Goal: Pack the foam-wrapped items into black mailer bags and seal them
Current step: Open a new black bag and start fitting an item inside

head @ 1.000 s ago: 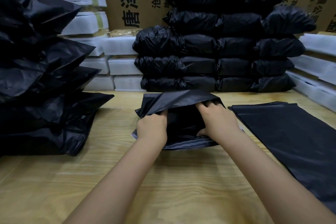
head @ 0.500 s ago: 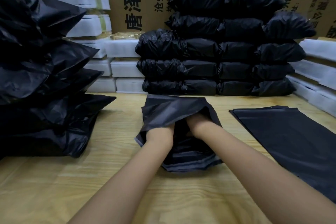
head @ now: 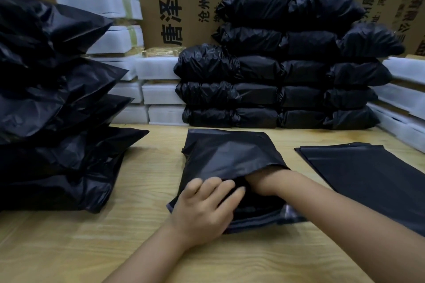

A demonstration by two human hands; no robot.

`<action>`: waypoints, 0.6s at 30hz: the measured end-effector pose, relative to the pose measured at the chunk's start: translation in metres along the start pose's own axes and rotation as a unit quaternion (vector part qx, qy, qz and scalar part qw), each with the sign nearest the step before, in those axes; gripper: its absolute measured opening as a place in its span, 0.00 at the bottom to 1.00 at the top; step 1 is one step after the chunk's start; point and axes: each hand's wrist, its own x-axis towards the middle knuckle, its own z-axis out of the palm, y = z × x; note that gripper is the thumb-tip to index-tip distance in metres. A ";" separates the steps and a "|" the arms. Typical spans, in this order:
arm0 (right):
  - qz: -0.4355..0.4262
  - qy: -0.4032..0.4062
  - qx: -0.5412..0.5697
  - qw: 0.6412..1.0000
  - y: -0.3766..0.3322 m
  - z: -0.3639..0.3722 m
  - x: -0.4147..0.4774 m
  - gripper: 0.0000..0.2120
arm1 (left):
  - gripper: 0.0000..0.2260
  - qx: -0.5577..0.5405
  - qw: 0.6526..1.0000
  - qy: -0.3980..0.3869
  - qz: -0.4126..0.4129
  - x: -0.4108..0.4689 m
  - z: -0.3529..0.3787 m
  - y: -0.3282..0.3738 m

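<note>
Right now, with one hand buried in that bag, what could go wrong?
The right hand is inside the bag past the wrist; pulling it out fast might drag the contents back out.

The left hand only pinches the mouth edge, so the thin film could stretch or tear.

The flat bags lie close beside the right forearm, which could sweep them askew.

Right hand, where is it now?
Head view: right hand is inside the open black mailer bag at table centre; left hand holds the mouth.
</note>
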 end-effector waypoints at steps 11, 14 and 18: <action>-0.244 -0.188 0.239 0.921 -0.049 -0.104 -0.047 0.12 | 0.11 -0.136 0.964 -0.019 -0.228 -0.017 0.017 -0.053; -0.215 0.108 0.355 0.903 -0.051 -0.142 0.007 0.07 | 0.13 -0.156 0.964 -0.015 -0.213 -0.018 0.023 -0.056; -0.012 0.372 0.131 0.919 -0.050 -0.159 0.137 0.20 | 0.10 -0.128 0.969 -0.014 -0.211 -0.016 0.027 -0.058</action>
